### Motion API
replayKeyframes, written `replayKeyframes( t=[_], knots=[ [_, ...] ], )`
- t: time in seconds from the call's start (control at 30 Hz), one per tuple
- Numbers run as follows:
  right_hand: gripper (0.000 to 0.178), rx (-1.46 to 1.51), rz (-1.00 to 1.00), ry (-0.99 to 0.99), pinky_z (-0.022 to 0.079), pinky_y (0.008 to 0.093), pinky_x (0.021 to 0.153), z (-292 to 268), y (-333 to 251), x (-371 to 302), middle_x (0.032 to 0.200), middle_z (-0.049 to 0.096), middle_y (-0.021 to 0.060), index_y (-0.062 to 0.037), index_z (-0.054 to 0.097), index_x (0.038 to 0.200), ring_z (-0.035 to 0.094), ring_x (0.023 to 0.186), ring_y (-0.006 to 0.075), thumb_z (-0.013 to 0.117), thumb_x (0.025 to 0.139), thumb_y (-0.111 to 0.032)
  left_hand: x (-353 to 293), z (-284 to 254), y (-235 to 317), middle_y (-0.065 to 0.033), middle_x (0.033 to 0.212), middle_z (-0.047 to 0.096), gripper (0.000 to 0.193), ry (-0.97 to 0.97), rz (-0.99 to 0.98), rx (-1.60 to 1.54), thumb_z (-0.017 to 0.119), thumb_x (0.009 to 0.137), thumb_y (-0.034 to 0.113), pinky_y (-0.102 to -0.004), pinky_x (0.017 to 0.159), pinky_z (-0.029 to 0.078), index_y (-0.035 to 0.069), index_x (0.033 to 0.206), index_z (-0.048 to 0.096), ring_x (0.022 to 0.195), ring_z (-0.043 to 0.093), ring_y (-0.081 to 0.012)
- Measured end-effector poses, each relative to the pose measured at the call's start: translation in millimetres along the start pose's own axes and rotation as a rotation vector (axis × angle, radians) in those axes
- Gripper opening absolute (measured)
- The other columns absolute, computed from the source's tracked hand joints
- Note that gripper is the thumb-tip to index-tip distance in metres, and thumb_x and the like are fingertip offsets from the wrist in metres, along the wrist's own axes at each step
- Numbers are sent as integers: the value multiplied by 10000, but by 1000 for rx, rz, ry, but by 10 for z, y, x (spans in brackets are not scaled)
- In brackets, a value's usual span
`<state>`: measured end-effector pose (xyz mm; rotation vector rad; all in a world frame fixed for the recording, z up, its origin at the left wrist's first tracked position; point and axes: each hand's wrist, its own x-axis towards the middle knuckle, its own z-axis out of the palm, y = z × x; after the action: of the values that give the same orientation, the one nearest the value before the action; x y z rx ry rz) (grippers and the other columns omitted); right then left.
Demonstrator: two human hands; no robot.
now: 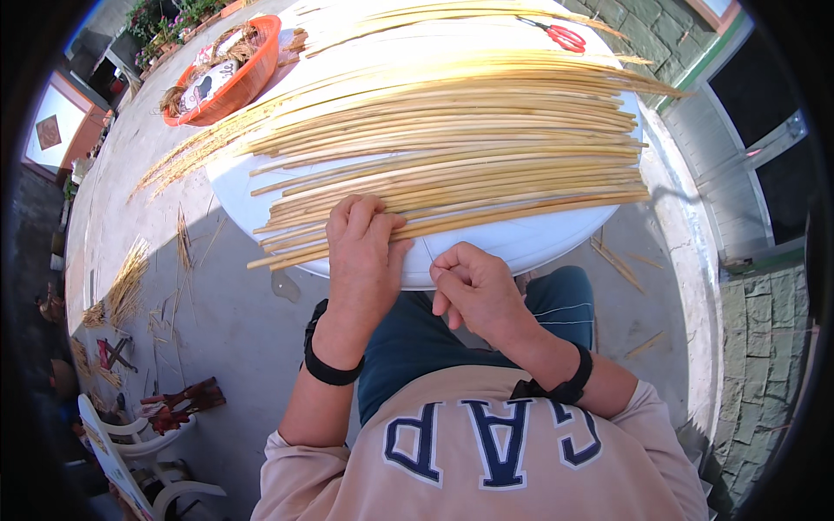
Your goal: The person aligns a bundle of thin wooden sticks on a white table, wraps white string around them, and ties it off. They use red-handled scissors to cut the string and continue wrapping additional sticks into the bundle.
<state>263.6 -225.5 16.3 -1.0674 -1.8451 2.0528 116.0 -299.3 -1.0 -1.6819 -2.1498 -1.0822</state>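
Observation:
A row of long yellow stalks (521, 181) lies side by side across a white round table (512, 243). My left hand (363, 252) is at the near edge of the row, its fingers bent over the nearest stalks and the thumb against them. Just right of it, beyond the table's near edge, my right hand (473, 286) pinches a thin needle (428, 249), which points up toward the nearest stalk. A white thread (563, 309) runs from near my right hand over my right knee. The needle's lower end is hidden in my fingers.
Red-handled scissors (566, 38) lie at the far right of the table beside more stalks (434, 16). An orange basket (252, 82) holding dried bundles stands at the far left. Straw (130, 282) litters the floor on the left, near a white plastic chair (143, 443).

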Motion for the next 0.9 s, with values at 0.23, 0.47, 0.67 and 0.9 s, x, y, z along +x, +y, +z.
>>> replayKeyframes(
  t=[0.23,0.47,0.67,0.9],
  knots=[
    [129,-20,10,-1,408,213,415,63,-15,17,612,607,68,25,559,915,511,440,81,524,891,-97,-27,-12,21,-116,1061,528,310,-50,-9,11,691,638,-46,-418,861,388,29,918,581,997,452,-349],
    [130,-29,19,29,364,195,396,87,7,-13,600,588,48,-3,558,919,483,430,64,539,912,-131,-27,-34,-13,-105,1006,529,307,-34,15,-61,709,637,-28,-396,812,396,29,916,593,924,458,-321],
    [127,-12,43,4,335,188,377,64,-25,-6,590,578,34,-21,565,924,465,416,56,552,917,-147,-37,-95,12,-105,979,531,295,-65,-19,-9,715,637,-19,-378,791,411,23,910,612,916,469,-313],
    [112,35,13,-27,352,188,381,66,29,9,599,580,47,-13,567,901,466,417,58,540,918,-120,-5,-122,16,-99,946,535,264,-125,11,48,713,643,-15,-378,765,420,27,884,616,882,469,-312]
  ],
)
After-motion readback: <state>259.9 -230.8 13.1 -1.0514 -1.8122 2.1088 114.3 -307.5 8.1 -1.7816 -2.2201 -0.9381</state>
